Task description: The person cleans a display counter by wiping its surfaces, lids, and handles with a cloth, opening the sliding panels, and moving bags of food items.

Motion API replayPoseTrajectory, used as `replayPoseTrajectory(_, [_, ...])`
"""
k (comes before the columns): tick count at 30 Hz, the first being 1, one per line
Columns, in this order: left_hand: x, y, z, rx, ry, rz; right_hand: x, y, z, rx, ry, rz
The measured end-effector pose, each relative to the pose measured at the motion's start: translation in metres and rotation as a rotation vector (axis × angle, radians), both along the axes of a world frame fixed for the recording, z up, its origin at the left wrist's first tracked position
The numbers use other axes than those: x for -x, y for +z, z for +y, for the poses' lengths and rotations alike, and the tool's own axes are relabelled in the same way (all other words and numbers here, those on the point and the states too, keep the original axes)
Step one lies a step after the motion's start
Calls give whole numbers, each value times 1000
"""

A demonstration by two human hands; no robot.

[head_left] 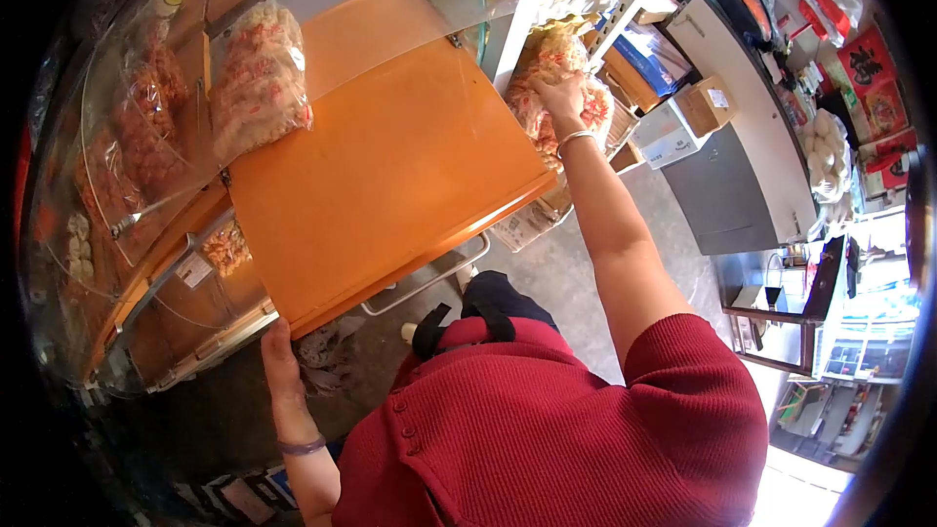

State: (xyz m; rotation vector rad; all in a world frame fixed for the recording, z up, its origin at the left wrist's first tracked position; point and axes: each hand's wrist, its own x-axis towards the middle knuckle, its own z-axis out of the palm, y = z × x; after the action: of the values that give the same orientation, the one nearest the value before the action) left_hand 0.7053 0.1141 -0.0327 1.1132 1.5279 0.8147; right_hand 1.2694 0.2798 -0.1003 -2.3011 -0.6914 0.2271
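Observation:
My right hand (pixel 561 98) is reached out to a shelf at the upper right, its fingers closed on a clear plastic bag of pale and reddish puffed snacks (pixel 590 109). Folds of the bag hide some fingertips. My left hand (pixel 281 356) is low on the left, seen edge-on and stretched out, its tip at the near corner of an orange board (pixel 390 166). It holds nothing that I can see, though the board hides part of it. Another filled clear bag (pixel 262 78) lies on the board's far left edge.
Curved clear panels (pixel 146 224) surround a display case on the left, with bagged reddish snacks (pixel 151 107) inside. A white metal rail (pixel 429 283) sits below the board. Cardboard boxes (pixel 673 132) and a grey cabinet (pixel 742 185) stand to the right. Grey floor (pixel 644 234) lies between.

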Motion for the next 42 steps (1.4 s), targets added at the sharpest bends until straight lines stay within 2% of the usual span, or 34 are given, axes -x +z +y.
replayPoseTrajectory(4, [-3,5,0,6,-5,-16,-3,-10,4,13,52,39])
replayPoseTrajectory(10, [2,1,1,-23,-70,-49,4,-7,-4,67,127,-62])
replayPoseTrajectory(12, [0,1,2,-29,-27,-28,6,-8,-3,97,130,-203])
replayPoseTrajectory(15, [-4,3,1,-11,-3,-76,1,-7,-8,32,146,-104])
replayPoseTrajectory(19, [-1,2,3,-7,-44,-134,4,29,-36,107,220,-240])
replayPoseTrajectory(21, [-2,6,3,-4,-79,-148,3,43,-55,-213,225,-244])
replayPoseTrajectory(23, [-19,13,0,-60,-21,-118,6,52,-64,-640,245,-101])
replayPoseTrajectory(25, [-14,8,1,-110,-20,-101,65,122,-85,-741,348,133])
replayPoseTrajectory(28, [-10,9,1,-168,-43,-73,133,164,-83,-743,805,305])
replayPoseTrajectory(29, [-15,11,1,-119,-12,-63,133,137,-60,-675,982,316])
replayPoseTrajectory(31, [-14,11,0,-80,38,-56,197,161,-30,-484,1169,379])
replayPoseTrajectory(32, [-11,5,-1,-96,23,-72,212,147,4,-470,1254,393])
replayPoseTrajectory(34, [-14,5,0,-65,39,-112,258,181,37,-110,1121,101])
replayPoseTrajectory(39, [-19,15,-1,-106,41,-38,304,151,122,-48,1129,-97])
replayPoseTrajectory(42, [-17,12,0,-130,-5,-51,305,109,178,32,1235,-610])
